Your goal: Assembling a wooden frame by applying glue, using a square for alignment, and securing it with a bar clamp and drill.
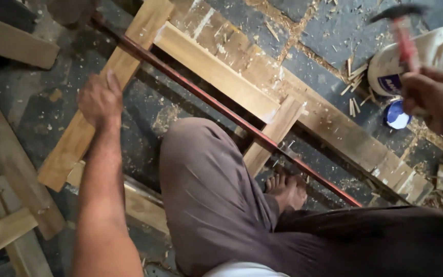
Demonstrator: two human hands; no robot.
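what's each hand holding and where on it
The right hand grips a hammer by its red handle; the left hand presses flat on a wooden frame rail.

Dark stone-slab floor (329,31), sawdust in its joints. Lying on it: wooden frame (221,77) across the centre, loose planks (11,41) at left, wood chips (355,77) upper right, white tub (437,56) and blue lid (397,115) at right.

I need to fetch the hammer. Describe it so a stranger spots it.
Look at the white bucket at the top right of the stone floor. Just in front, the right hand holds the hammer raised: the only tool with a red handle and dark head.
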